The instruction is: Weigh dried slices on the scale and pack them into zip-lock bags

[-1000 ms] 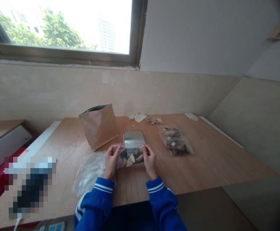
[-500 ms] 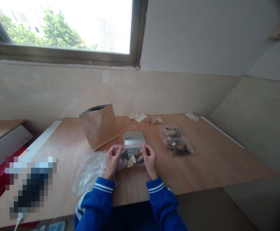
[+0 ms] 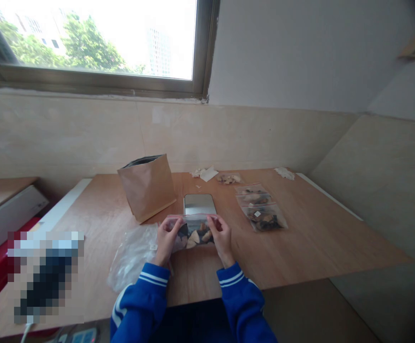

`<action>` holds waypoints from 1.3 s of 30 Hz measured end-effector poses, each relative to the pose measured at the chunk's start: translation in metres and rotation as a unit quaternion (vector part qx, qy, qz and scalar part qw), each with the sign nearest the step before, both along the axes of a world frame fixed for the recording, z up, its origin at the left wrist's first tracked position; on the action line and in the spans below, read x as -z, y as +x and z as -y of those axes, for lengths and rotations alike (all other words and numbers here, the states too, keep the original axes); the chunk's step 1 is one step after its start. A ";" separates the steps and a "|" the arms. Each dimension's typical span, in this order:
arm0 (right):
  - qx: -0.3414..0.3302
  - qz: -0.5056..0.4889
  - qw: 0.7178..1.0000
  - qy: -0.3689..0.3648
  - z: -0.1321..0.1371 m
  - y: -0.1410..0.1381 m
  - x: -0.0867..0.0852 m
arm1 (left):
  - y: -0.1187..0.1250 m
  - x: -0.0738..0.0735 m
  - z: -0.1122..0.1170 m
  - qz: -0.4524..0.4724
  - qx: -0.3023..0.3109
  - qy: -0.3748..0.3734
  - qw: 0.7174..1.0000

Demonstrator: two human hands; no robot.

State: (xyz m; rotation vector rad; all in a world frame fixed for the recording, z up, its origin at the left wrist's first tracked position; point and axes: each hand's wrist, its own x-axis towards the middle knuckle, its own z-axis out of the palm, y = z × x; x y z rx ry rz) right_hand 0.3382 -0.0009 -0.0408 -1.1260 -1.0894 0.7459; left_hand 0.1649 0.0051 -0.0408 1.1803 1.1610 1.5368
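Note:
A clear zip bag (image 3: 193, 237) with dark and pale dried pieces inside is held up over the front of the table. My left hand (image 3: 167, 238) pinches its top edge at the left. My right hand (image 3: 222, 238) grips the same edge at the right, thumb on the near side. Just behind the bag lies a flat scale with a silvery top (image 3: 199, 205), its near end hidden by the bag. Crumpled clear plastic bags (image 3: 133, 257) lie beside my left hand, partly covered by it.
A brown paper bag (image 3: 147, 190) stands open-topped at the back left. Filled zip bags (image 3: 264, 218) overlap on the right, and another small bag (image 3: 229, 178) lies behind them. White scraps (image 3: 207, 173) sit near the wall. A blurred-out object (image 3: 48, 278) with a cable is at the left.
My right hand has shifted slightly left along the zip bag's top edge. My left hand stays nearly in place, and the pieces inside have moved a little.

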 end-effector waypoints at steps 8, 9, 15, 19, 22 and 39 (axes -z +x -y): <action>-0.006 0.011 1.000 0.008 0.001 0.001 0.001 | -0.001 0.007 -0.001 -0.006 -0.003 -0.005 1.000; -0.004 0.014 1.000 0.010 0.001 0.001 0.000 | -0.001 0.007 -0.001 -0.006 -0.001 -0.005 1.000; 0.008 0.036 0.999 0.017 0.001 0.002 0.000 | -0.001 0.005 -0.001 -0.009 0.001 -0.003 1.000; 0.008 0.040 0.999 0.018 0.001 0.002 0.001 | 0.000 0.002 0.000 -0.013 0.001 0.001 1.000; 0.011 0.026 0.999 0.015 0.001 0.001 0.001 | 0.000 0.000 0.001 -0.016 0.019 0.010 1.000; -0.034 0.027 0.999 0.006 -0.001 0.001 0.000 | 0.001 -0.007 0.003 -0.009 0.026 0.013 1.000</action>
